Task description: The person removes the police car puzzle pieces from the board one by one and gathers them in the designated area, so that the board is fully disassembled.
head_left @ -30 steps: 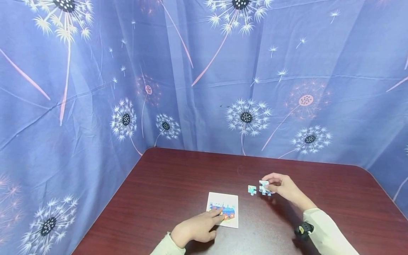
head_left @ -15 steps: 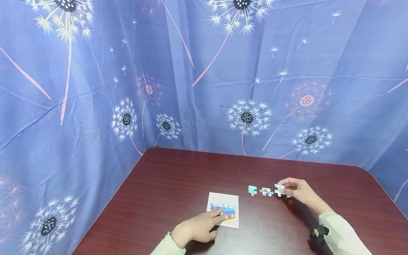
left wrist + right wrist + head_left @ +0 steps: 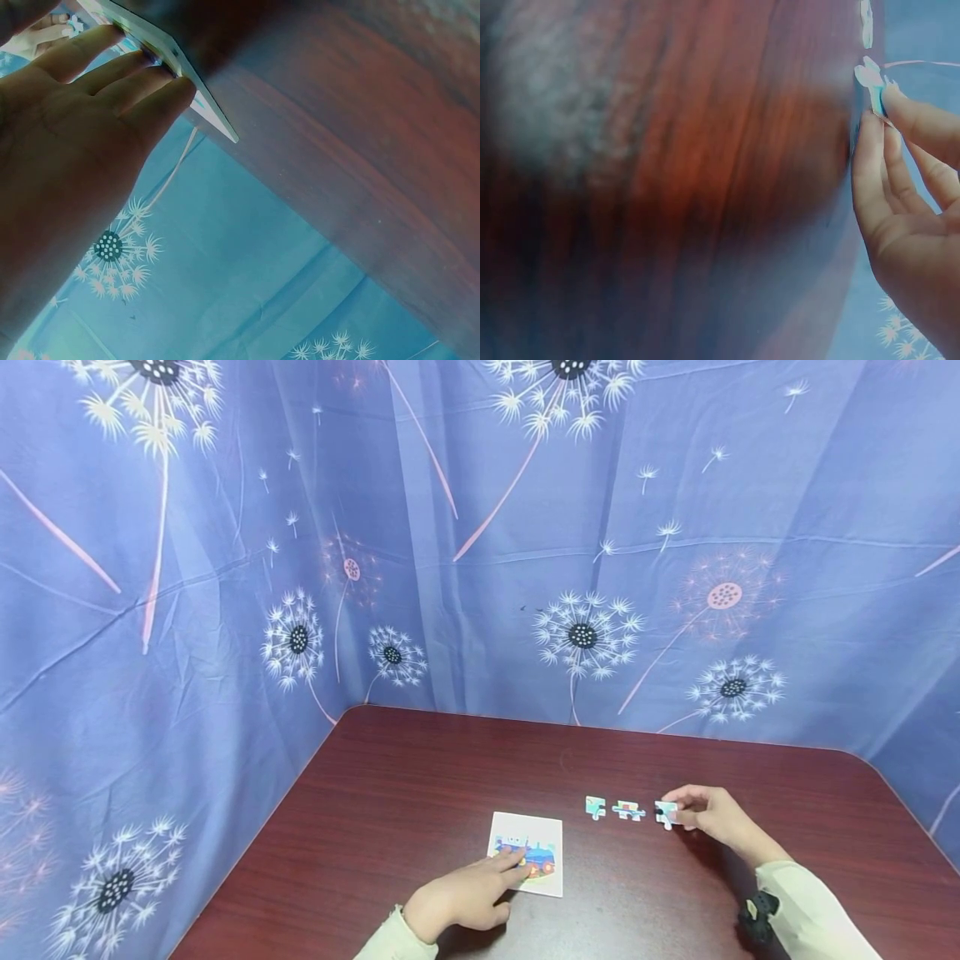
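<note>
Currently, left hand (image 3: 465,893) rests straight-fingered on picture card (image 3: 536,847), likely steadying it; right hand (image 3: 711,818) pinches puzzle piece (image 3: 665,812) by its edge, right of two spaced pieces (image 3: 596,807), presumably keeping them separate.

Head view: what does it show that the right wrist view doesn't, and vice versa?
Only the head view shows the left hand, its fingers on the card. Only the right wrist view shows the underside of the right hand. Both show that hand pinching a puzzle piece, another piece, the table and the curtain.
</note>
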Demonstrator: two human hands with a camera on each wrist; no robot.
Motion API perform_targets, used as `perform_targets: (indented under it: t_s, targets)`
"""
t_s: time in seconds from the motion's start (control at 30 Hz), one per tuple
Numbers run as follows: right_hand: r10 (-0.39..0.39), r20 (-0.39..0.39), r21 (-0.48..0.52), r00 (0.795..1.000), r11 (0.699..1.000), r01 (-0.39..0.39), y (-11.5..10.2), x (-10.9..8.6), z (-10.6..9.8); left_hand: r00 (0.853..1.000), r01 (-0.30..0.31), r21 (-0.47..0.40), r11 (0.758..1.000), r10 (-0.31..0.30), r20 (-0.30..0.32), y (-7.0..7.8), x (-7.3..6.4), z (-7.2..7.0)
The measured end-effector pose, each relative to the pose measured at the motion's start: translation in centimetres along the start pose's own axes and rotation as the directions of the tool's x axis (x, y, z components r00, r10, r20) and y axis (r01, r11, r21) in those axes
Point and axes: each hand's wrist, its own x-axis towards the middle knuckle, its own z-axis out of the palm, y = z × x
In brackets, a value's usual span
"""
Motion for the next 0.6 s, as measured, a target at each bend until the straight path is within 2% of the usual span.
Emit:
perform_targets:
  t_s: [0.33, 0.6]
  targets:
    - [-0.023, -0.048, -0.092, 0.999, 0.996, 0.019, 0.61, 0.14, 0.26, 1.000, 0.001, -0.009, 1.000, -0.001, 0.008, -0.04, -0.07, 0.00]
    - [-0.014, -0.046, -0.191, 0.999, 0.982, 0.005, 0.27, 0.04, 0.17, 1.000, 0.020, -0.020, 1.000, -0.020, 0.016, 0.03, 0.05, -0.12]
